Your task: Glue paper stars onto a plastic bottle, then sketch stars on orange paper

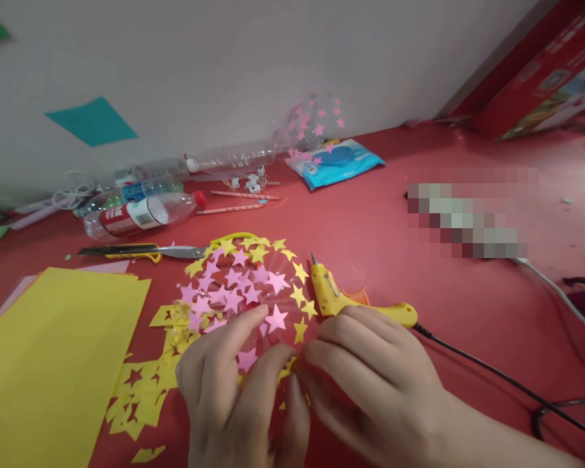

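A clear plastic piece (268, 299), rounded and covered with pink paper stars, has yellow stars along its edge. My left hand (238, 390) holds its near side, index finger lying over the pink stars and thumb at the rim. Beside it, the fingers of my right hand (375, 370) are pinched together at the same rim. Between the fingertips a yellow paper star (287, 368) partly shows; the rest is hidden. A yellow glue gun (329, 292) with an orange trigger lies just beyond my right hand.
Yellow paper sheets (53, 357) and cut-out scraps (139, 396) lie left. Scissors (180, 251), plastic bottles (136, 218), pencils (234, 209) and a blue wipes pack (341, 166) sit farther back, near another star-covered plastic piece (316, 123). The glue gun's black cord (492, 377) runs right.
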`<state>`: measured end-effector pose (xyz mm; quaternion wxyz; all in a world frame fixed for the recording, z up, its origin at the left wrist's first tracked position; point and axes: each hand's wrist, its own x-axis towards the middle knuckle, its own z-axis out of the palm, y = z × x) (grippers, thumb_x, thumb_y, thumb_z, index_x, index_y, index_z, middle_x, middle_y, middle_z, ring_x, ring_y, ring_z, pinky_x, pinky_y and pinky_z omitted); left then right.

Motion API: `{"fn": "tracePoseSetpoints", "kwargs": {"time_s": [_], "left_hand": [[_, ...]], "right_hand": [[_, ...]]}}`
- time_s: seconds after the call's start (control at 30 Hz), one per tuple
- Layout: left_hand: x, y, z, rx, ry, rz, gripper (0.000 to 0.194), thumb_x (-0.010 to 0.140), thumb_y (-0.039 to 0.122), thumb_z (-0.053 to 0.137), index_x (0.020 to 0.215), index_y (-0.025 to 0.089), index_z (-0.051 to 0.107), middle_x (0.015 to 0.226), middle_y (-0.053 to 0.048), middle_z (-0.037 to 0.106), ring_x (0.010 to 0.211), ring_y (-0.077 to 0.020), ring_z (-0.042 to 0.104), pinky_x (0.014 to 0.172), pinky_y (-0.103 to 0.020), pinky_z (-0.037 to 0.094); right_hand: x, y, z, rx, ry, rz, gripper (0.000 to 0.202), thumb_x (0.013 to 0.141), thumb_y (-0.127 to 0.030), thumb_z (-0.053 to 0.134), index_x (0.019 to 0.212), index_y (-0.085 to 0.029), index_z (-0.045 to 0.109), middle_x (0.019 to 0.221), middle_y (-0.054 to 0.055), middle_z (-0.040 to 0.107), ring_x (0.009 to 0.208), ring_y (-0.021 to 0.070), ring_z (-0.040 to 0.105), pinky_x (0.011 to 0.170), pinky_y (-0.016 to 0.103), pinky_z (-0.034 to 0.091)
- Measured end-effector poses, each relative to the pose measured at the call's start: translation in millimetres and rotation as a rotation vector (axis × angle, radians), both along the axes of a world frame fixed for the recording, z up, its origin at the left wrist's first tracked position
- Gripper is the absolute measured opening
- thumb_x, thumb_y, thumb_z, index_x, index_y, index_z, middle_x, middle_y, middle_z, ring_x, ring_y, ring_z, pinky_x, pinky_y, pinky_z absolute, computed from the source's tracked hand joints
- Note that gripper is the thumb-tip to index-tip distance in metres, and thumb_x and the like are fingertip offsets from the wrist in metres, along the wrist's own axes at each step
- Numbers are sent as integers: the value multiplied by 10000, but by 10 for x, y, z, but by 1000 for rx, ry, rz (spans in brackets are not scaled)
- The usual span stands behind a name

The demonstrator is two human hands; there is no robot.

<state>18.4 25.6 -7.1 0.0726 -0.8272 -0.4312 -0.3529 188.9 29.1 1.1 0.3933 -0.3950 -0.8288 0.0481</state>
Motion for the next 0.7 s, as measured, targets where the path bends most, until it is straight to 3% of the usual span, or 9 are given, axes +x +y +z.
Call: {"fn": "tracePoseSetpoints", "kwargs": {"time_s": [0.33, 0.7], "left_hand": [[14, -36, 13, -64, -13, 55, 189, 779, 179, 578, 952, 234, 628, 1252, -110, 542, 1050, -316, 514, 858, -456, 406], [-34, 2, 36, 64, 41, -4, 362, 774, 134, 629, 1136, 119, 615, 1223, -188, 545, 1018, -325, 539, 890, -492, 381]], "right_hand": [[-5, -5, -27, 13, -9, -27, 150, 890, -129, 538, 758, -145, 607, 707, 52, 597, 633, 169, 458, 563, 310, 367], [27, -19, -18, 42, -14, -28, 78, 893, -124, 521, 872, -131, 596, 762, 62, 610, 652, 171, 477, 583, 309, 392]]}}
